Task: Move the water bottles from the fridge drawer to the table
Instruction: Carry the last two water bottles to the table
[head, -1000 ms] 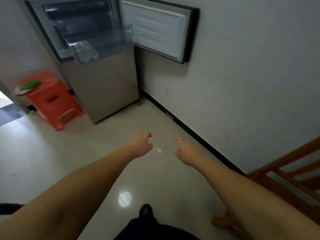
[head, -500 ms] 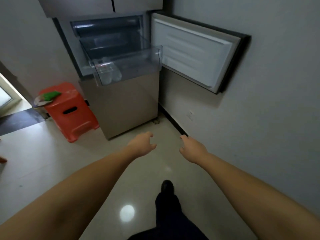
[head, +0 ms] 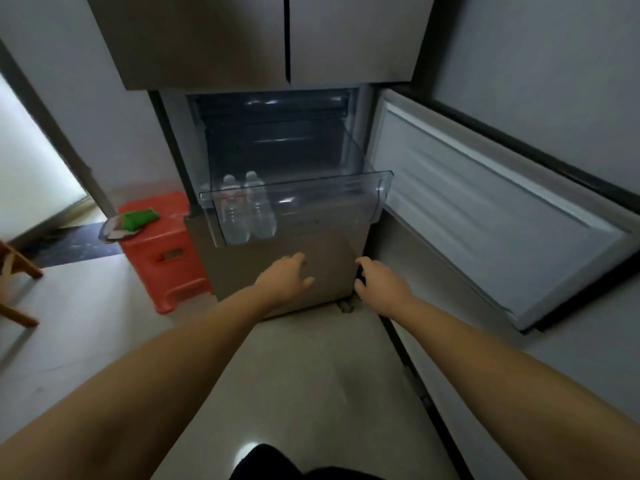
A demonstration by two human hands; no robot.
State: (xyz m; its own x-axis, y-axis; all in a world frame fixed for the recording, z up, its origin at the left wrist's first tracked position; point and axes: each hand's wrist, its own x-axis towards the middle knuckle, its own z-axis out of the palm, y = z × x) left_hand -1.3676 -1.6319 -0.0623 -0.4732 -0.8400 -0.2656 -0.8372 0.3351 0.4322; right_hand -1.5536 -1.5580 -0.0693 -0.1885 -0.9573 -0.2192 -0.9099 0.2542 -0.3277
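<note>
Closer to the fridge than half a second ago; both arms reach toward the pulled-out drawer (head: 294,199).

Left hand (head: 282,282) and right hand (head: 381,284): fingers loosely spread, holding nothing, below the drawer front. Two water bottles (head: 247,209) lie side by side at the drawer's left end. Fridge door (head: 485,216) swung open right. Red stool (head: 166,251) left.

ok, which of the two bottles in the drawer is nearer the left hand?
The right-hand bottle: it lies closer to the left hand than its neighbour at the clear drawer's left wall.
</note>
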